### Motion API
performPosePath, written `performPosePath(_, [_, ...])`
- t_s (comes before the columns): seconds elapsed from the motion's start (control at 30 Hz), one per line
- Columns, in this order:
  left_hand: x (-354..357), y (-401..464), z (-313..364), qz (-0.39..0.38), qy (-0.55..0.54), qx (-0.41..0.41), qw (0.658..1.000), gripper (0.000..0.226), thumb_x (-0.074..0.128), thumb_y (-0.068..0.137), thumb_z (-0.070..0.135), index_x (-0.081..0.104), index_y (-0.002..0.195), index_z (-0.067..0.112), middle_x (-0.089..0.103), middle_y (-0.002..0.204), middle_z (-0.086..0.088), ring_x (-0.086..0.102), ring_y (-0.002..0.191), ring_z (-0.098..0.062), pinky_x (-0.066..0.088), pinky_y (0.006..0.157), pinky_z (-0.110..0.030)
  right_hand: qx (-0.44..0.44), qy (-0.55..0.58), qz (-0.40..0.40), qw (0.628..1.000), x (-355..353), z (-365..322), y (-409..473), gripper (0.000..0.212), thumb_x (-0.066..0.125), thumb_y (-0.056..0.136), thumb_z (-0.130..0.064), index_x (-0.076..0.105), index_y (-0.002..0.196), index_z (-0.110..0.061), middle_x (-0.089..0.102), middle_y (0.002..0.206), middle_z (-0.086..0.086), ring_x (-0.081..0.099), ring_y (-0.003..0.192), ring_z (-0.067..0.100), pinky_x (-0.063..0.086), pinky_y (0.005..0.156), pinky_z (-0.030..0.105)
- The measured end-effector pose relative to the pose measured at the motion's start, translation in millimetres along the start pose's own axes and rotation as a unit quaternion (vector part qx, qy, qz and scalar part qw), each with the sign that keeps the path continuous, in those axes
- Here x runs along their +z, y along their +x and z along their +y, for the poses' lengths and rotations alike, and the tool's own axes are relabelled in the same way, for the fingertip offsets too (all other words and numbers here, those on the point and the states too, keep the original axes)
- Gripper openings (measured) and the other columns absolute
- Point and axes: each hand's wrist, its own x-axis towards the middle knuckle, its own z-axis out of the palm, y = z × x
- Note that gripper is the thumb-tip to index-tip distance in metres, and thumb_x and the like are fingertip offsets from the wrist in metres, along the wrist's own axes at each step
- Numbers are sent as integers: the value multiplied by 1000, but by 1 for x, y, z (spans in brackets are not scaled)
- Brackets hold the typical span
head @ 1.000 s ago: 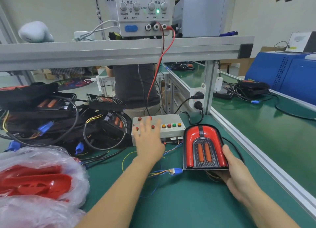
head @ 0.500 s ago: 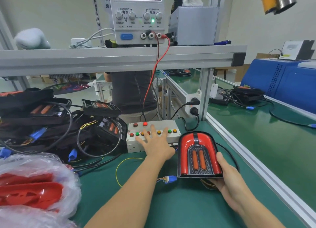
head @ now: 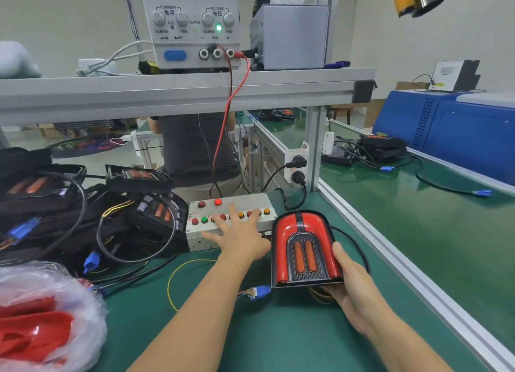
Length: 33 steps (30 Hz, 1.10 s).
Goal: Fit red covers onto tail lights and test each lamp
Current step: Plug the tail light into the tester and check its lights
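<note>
Left hand [head: 242, 236] on button box [head: 231, 221], right hand [head: 351, 284] gripping tail light [head: 303, 249].

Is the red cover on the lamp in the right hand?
On: the red cover wraps the tail light held by the right hand.

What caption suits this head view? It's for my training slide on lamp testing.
Left hand spread over the button box while the right hand holds a red-covered tail light.

A green-matted workbench [head: 278, 338] is edged by an aluminium rail [head: 404, 263], and an aluminium shelf beam [head: 178, 93] is carried across it on a metal post [head: 315, 148]. Plain pale walls [head: 473, 31] are seen behind. A blue cabinet [head: 459, 134] is placed at the right beside a second green bench [head: 418, 218].
</note>
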Motion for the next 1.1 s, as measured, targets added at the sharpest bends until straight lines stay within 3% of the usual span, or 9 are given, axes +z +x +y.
performPosePath(0.2, [5,4,-1,6,0,5,1000,82,58,82,22,14,146,50,-15,159,-4,-18,141,-46,2,104,-76,-27,20,4,999,-1,6,1,46,39,99,-49,79,91,-28,76,96,8,73,82,15,50,85,37])
performPosePath(0.43, [3,6,-1,10,5,4,1000,78,57,85,17,18,144,51,-13,159,-3,-15,141,-46,5,103,-75,-47,68,19,996,-1,6,1,47,40,96,-50,79,88,-27,76,96,9,73,81,15,50,81,36])
performPosePath(0.87, [5,6,-2,17,7,1,1000,78,54,85,15,19,144,51,-13,159,-3,-15,142,-44,3,103,-75,-63,78,32,994,-3,9,-2,46,36,100,-47,78,88,-35,77,96,5,73,86,15,49,89,39])
performPosePath(1.1, [2,8,-4,76,109,66,989,72,53,86,31,17,147,44,-8,160,-5,-13,144,-38,-5,106,-71,-56,83,24,995,-7,9,-3,39,42,98,-45,73,105,-21,75,103,6,73,91,16,49,83,34])
